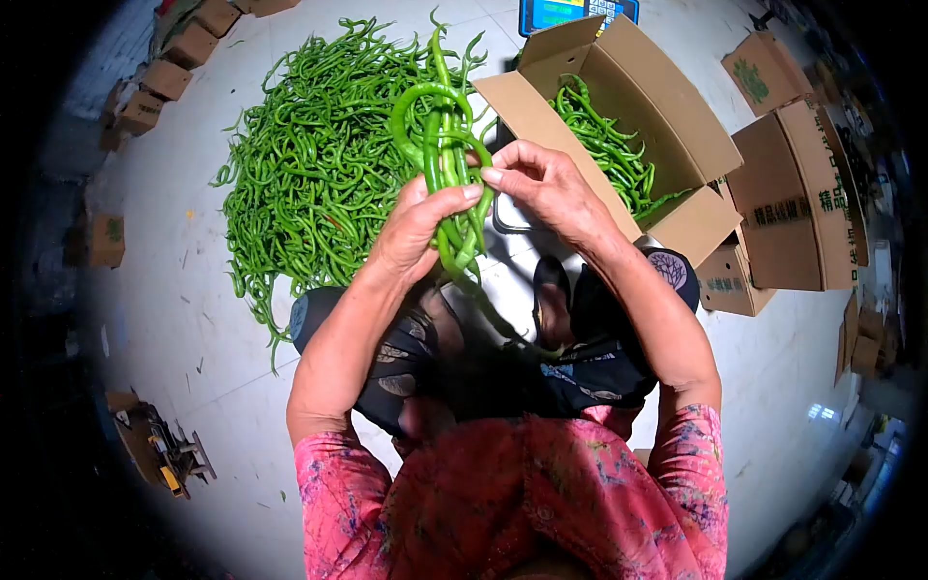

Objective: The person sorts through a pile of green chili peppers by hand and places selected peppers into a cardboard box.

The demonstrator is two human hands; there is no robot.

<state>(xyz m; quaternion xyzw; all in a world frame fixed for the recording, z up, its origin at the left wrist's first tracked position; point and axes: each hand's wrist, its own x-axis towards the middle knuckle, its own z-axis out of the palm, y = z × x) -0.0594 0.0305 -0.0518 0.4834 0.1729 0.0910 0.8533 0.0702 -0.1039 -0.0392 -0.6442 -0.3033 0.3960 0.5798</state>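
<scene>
Several long green peppers (448, 145) are bunched in my left hand (425, 217), its thumb laid across them and its fingers wrapped behind. My right hand (535, 181) pinches one curved pepper at the right side of the bunch, thumb and forefinger together. Some ends of the bunch hang down over my lap. Behind and left of my hands spreads a large heap of green peppers (319, 155) on the floor. An open cardboard box (667, 106) stands to the right, with green peppers (604, 145) inside.
Beyond the box is a blue device with a keypad (570, 14). More cardboard boxes (788, 203) stand at the right. A row of small boxes (166, 79) lines the back left. A yellow and black object (172, 478) lies at the lower left.
</scene>
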